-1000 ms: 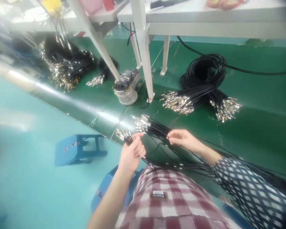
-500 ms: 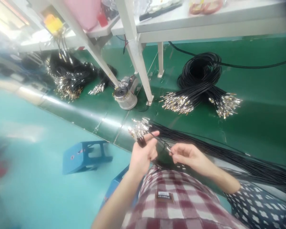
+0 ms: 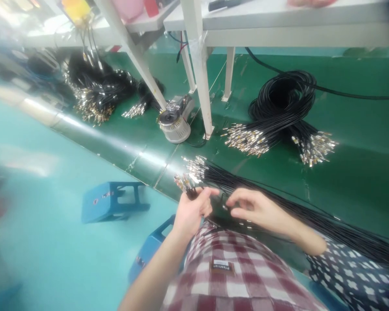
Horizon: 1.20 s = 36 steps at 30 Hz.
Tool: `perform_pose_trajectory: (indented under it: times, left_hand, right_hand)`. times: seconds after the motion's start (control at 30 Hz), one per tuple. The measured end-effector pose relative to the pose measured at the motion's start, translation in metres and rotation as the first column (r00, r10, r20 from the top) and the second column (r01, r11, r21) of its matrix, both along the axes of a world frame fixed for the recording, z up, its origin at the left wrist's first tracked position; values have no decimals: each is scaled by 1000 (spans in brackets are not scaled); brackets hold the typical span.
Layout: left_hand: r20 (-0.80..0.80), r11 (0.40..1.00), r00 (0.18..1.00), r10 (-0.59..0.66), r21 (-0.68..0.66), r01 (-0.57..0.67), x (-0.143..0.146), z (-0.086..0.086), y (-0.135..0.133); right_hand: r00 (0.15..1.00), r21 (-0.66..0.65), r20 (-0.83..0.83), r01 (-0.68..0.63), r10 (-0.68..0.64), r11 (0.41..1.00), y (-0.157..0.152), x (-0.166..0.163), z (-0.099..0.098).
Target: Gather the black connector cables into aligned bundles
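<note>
My left hand (image 3: 191,211) is closed around a small bunch of black cables whose metal connector ends (image 3: 183,183) stick out above the fist. My right hand (image 3: 256,209) is just to its right, fingers pinched on one thin black cable (image 3: 223,206) near its connector. Both hands hover over the near edge of the green bench (image 3: 343,172), beside a long spread of black cables (image 3: 278,203) with silver connector tips (image 3: 196,166). The red and white checked cloth (image 3: 233,272) on my lap lies below the hands.
A coiled bundle of black cables (image 3: 282,103) with gold and silver connectors lies at the bench's middle. More bundles (image 3: 97,93) sit far left. A round tape dispenser (image 3: 175,121) stands by a white frame leg (image 3: 201,73). Two blue stools, one (image 3: 112,201) and another (image 3: 149,248), stand on the teal floor.
My right hand has moved left toward my left hand and pinched a cable. The left hand has kept its grip on the bunch. The view has shifted slightly.
</note>
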<state>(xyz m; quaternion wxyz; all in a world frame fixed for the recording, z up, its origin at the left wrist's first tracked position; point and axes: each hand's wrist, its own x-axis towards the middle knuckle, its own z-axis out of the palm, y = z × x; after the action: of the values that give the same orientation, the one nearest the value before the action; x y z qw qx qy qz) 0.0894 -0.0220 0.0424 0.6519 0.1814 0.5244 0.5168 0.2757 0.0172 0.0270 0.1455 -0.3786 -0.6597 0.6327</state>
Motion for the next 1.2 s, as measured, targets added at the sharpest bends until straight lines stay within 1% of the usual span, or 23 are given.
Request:
perform_pose_trajectory:
  times: [0.07, 0.13, 0.2, 0.3, 0.33, 0.37, 0.4, 0.47, 0.5, 0.53, 0.57, 0.67, 0.8, 1.0, 1.1, 1.2]
  left_hand:
    - [-9, 1000, 1000, 18, -26, -18, -1, 0, 0]
    - [1, 999, 1000, 28, -40, -28, -1, -1, -1]
    - [20, 999, 999, 28, -42, -27, -3, -3, -3]
    - [69, 999, 998, 13, -38, -10, -6, -4, -7]
    - [91, 999, 996, -5, -35, 8, -6, -4, -8]
    - [112, 999, 993, -30, -29, 33, -6, -4, -9]
    - [129, 998, 990, -62, -22, 65, -6, -3, -10]
    - [140, 993, 983, -117, -13, 120, -4, 0, -11]
    - [136, 990, 981, -135, -11, 138, -2, 2, -12]
    - [129, 989, 981, -147, -10, 150, -1, 3, -12]
    - [122, 987, 980, -156, -9, 159, 0, 4, -13]
    - [113, 981, 975, -192, 12, 191, 1, 3, -16]
    - [105, 978, 973, -208, 25, 206, -1, 0, -20]
    - [120, 975, 967, -223, 10, 224, -1, 0, -23]
    - [118, 971, 964, -239, 12, 239, 0, -3, -25]
    - [101, 964, 959, -264, -2, 266, 0, -5, -27]
  right_hand:
    - [1000, 151, -7, -19, 20, 988, 6, -13, 7]
    - [998, 213, 13, -61, 60, 975, 6, -21, 6]
    - [993, 195, 53, -114, 106, 974, 4, -20, -2]
    - [961, 62, 123, -258, 249, 964, 5, -5, -13]
    - [955, 22, 133, -272, 267, 962, 8, -1, -13]
    - [962, -5, 125, -246, 245, 969, 11, 1, -10]
    - [979, -17, 95, -180, 181, 984, 15, 0, -5]
    - [999, -30, -30, 22, -23, 999, 21, -11, 10]
    - [988, -57, -106, 105, -111, 993, 23, -20, 18]
    - [969, -107, -175, 156, -173, 982, 24, -30, 26]
    - [948, -170, -232, 180, -217, 969, 23, -39, 32]
    - [900, -337, -321, 182, -295, 924, 16, -57, 42]
    - [864, -426, -346, 203, -366, 882, 4, -59, 40]
    - [850, -462, -349, 211, -395, 862, -1, -57, 41]
    - [832, -476, -336, 254, -441, 842, -2, -59, 42]
    - [825, -464, -306, 306, -475, 831, -3, -60, 42]
